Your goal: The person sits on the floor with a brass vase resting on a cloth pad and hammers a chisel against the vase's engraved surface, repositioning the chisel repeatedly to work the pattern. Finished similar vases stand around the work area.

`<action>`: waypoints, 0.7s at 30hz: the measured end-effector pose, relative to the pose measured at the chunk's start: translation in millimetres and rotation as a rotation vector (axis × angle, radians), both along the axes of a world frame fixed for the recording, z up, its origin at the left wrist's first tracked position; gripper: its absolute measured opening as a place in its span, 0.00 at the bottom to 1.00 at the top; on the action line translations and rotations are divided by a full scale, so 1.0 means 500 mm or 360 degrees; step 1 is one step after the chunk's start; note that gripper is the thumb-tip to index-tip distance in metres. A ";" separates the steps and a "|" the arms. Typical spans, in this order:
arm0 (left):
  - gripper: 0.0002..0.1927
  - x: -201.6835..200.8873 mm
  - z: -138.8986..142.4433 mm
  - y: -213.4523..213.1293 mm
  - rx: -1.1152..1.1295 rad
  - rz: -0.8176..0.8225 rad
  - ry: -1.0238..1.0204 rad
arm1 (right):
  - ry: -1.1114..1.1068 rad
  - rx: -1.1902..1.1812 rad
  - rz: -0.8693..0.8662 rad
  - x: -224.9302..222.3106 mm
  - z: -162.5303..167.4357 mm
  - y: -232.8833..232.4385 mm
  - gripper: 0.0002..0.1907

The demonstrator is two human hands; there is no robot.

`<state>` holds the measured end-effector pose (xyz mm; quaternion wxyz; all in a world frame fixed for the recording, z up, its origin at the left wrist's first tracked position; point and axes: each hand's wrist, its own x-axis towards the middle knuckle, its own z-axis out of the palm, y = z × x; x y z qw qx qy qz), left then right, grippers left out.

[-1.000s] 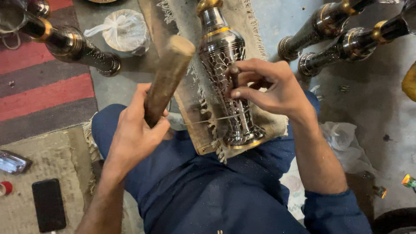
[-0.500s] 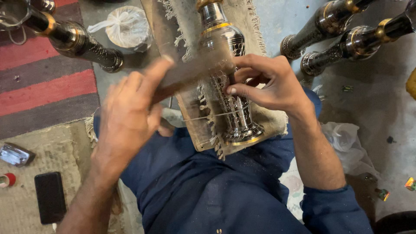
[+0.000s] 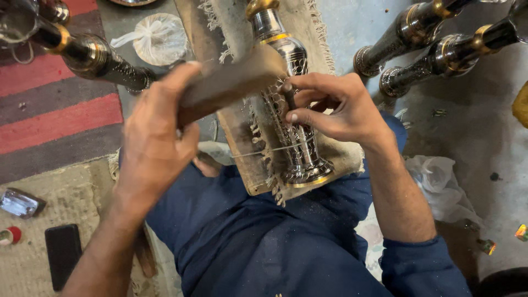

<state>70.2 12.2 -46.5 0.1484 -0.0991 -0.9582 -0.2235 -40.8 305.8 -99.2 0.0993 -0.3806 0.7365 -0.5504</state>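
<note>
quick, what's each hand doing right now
Left hand: closed on a wooden block, held over the engraved metal vase.
Right hand: fingers pinched on a thin dark tool set against the vase.

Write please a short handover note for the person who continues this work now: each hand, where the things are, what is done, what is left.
Left hand: grips a wooden block, raised over the work.
Right hand: holds a thin metal tool point-down on the engraved metal vase.
The vase lies on a fringed cloth over a wooden board on the lap.
Done: a cut pattern covers most of the visible vase body.
Left: cannot tell which areas are unfinished.
Nearby: similar vases on the floor at right and upper left.
</note>
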 end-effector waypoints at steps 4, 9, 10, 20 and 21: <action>0.40 -0.004 0.000 -0.003 -0.0032 -0.0027 0.0022 | 0.0024 0.0004 -0.0006 -0.001 -0.003 0.001 0.25; 0.38 -0.005 0.002 -0.004 0.0313 -0.0059 -0.0033 | -0.0057 0.0022 -0.0005 0.000 -0.004 0.001 0.23; 0.39 -0.006 0.002 -0.004 -0.0051 -0.0029 0.0023 | -0.0051 0.0002 0.0010 -0.001 -0.003 0.001 0.23; 0.36 -0.002 0.008 -0.001 0.0700 -0.0041 -0.0140 | -0.0079 -0.0091 0.0104 -0.008 -0.010 0.001 0.25; 0.37 -0.002 0.007 0.000 0.0326 -0.0027 -0.0062 | -0.0127 -0.0098 0.0100 -0.007 -0.011 0.002 0.24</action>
